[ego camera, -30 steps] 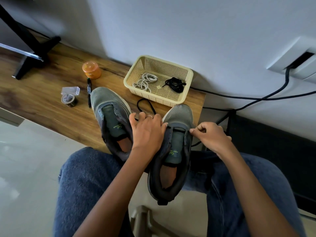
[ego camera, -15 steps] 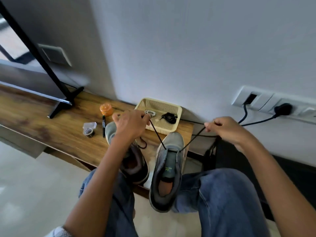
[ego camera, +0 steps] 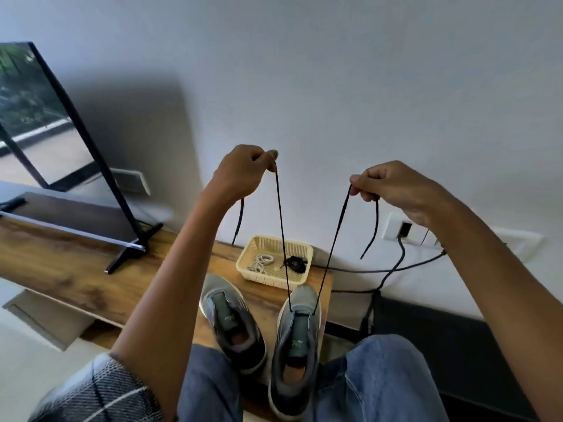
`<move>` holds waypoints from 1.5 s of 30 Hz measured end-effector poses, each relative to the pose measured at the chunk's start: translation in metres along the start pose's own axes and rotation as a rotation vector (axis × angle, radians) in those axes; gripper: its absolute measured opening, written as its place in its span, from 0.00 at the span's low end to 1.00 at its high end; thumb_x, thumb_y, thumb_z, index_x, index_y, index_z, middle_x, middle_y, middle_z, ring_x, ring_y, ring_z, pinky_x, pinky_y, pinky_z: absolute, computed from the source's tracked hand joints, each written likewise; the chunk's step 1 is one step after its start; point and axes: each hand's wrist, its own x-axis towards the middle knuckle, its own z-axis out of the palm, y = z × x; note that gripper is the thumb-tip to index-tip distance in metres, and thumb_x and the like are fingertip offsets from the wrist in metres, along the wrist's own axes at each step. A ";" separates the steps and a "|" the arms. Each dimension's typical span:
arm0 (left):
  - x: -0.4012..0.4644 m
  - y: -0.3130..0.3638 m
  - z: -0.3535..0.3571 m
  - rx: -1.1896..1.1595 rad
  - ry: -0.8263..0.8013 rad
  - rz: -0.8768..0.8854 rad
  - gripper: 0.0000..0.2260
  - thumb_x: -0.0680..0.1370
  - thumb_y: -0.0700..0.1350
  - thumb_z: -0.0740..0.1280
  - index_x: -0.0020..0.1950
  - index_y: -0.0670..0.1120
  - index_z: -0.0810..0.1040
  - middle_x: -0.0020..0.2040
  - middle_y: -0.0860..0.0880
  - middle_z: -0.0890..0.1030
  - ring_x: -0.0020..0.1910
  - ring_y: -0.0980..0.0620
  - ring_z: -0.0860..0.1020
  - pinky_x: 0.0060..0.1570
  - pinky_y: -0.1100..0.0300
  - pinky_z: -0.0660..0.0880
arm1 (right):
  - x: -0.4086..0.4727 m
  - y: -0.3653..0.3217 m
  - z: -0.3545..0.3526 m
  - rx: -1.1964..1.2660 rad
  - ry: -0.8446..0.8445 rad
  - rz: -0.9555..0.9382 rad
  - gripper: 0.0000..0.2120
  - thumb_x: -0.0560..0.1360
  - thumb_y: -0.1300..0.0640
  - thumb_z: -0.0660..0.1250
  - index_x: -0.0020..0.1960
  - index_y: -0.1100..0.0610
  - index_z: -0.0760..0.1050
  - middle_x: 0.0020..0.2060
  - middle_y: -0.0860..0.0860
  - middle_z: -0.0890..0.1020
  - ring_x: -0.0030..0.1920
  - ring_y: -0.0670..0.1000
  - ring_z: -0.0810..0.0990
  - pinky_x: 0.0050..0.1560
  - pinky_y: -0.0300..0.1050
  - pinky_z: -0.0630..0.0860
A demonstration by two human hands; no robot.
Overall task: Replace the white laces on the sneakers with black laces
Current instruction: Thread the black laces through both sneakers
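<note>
From the head view, the left hand (ego camera: 240,175) and the right hand (ego camera: 393,190) are raised, each grip pinching one end of the black lace (ego camera: 283,239). The lace runs down into the front eyelets of the right sneaker (ego camera: 297,339), which stands on the tabletop (ego camera: 76,269) beside the left sneaker (ego camera: 231,324). The white laces (ego camera: 260,262) lie in the basket (ego camera: 274,280)

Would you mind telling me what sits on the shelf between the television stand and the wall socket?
In the head view, the cream basket sits there, holding coiled white laces and a bundled black lace.
</note>
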 end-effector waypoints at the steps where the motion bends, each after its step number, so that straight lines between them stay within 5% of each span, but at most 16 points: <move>1: 0.000 0.008 -0.006 -0.026 0.007 0.026 0.16 0.82 0.53 0.60 0.35 0.52 0.76 0.35 0.49 0.71 0.38 0.47 0.72 0.41 0.56 0.68 | -0.001 -0.006 -0.003 0.000 0.004 -0.014 0.14 0.79 0.53 0.64 0.38 0.57 0.79 0.30 0.49 0.74 0.35 0.46 0.71 0.45 0.36 0.68; 6: 0.000 0.044 -0.028 -0.089 0.077 0.128 0.15 0.81 0.53 0.63 0.34 0.52 0.77 0.34 0.47 0.70 0.35 0.49 0.68 0.32 0.58 0.62 | -0.007 -0.036 -0.016 -0.009 0.052 -0.065 0.13 0.79 0.52 0.64 0.40 0.58 0.78 0.29 0.48 0.74 0.31 0.46 0.69 0.33 0.32 0.66; 12: 0.004 0.074 -0.045 -0.128 0.189 0.221 0.14 0.79 0.53 0.66 0.35 0.50 0.79 0.30 0.54 0.74 0.27 0.57 0.69 0.31 0.65 0.65 | -0.011 -0.071 -0.031 -0.026 0.098 -0.147 0.11 0.80 0.55 0.63 0.42 0.59 0.79 0.29 0.48 0.74 0.31 0.46 0.70 0.35 0.39 0.64; 18: 0.003 0.095 -0.050 -0.196 0.363 0.299 0.11 0.70 0.52 0.76 0.37 0.45 0.81 0.30 0.53 0.80 0.28 0.59 0.77 0.27 0.69 0.68 | -0.011 -0.096 -0.042 -0.033 0.176 -0.251 0.08 0.74 0.57 0.72 0.39 0.61 0.79 0.32 0.52 0.82 0.30 0.47 0.80 0.32 0.36 0.73; 24: -0.001 0.104 -0.042 -0.204 0.430 0.326 0.09 0.72 0.49 0.73 0.36 0.47 0.79 0.29 0.53 0.80 0.30 0.58 0.81 0.36 0.63 0.74 | -0.010 -0.105 -0.044 0.033 0.161 -0.294 0.03 0.71 0.64 0.74 0.42 0.63 0.81 0.34 0.55 0.84 0.35 0.50 0.84 0.40 0.38 0.80; 35: -0.004 0.052 0.019 -0.238 -0.054 0.163 0.07 0.79 0.44 0.67 0.46 0.43 0.83 0.41 0.49 0.84 0.36 0.54 0.81 0.45 0.63 0.78 | -0.008 -0.094 -0.036 0.242 0.051 -0.254 0.05 0.73 0.67 0.71 0.49 0.65 0.80 0.43 0.60 0.85 0.43 0.54 0.85 0.49 0.43 0.82; 39: -0.010 -0.014 0.085 -0.028 -0.289 -0.015 0.09 0.79 0.44 0.67 0.50 0.39 0.83 0.47 0.43 0.84 0.43 0.48 0.81 0.51 0.56 0.78 | -0.008 -0.088 -0.030 0.268 0.054 -0.256 0.03 0.75 0.65 0.69 0.48 0.64 0.80 0.41 0.58 0.84 0.40 0.52 0.84 0.48 0.43 0.82; 42: -0.026 -0.070 0.136 0.143 -0.494 -0.154 0.10 0.80 0.44 0.65 0.46 0.38 0.81 0.45 0.42 0.81 0.46 0.47 0.77 0.47 0.57 0.73 | -0.008 -0.084 -0.031 0.278 0.050 -0.263 0.03 0.75 0.64 0.69 0.47 0.63 0.80 0.40 0.58 0.84 0.40 0.52 0.84 0.46 0.42 0.82; 45: -0.044 -0.116 0.176 0.267 -0.544 -0.292 0.11 0.82 0.42 0.61 0.51 0.37 0.79 0.49 0.42 0.80 0.53 0.43 0.77 0.50 0.54 0.72 | -0.006 -0.080 -0.034 0.286 0.052 -0.270 0.04 0.75 0.63 0.69 0.47 0.64 0.80 0.41 0.59 0.84 0.41 0.53 0.85 0.44 0.42 0.81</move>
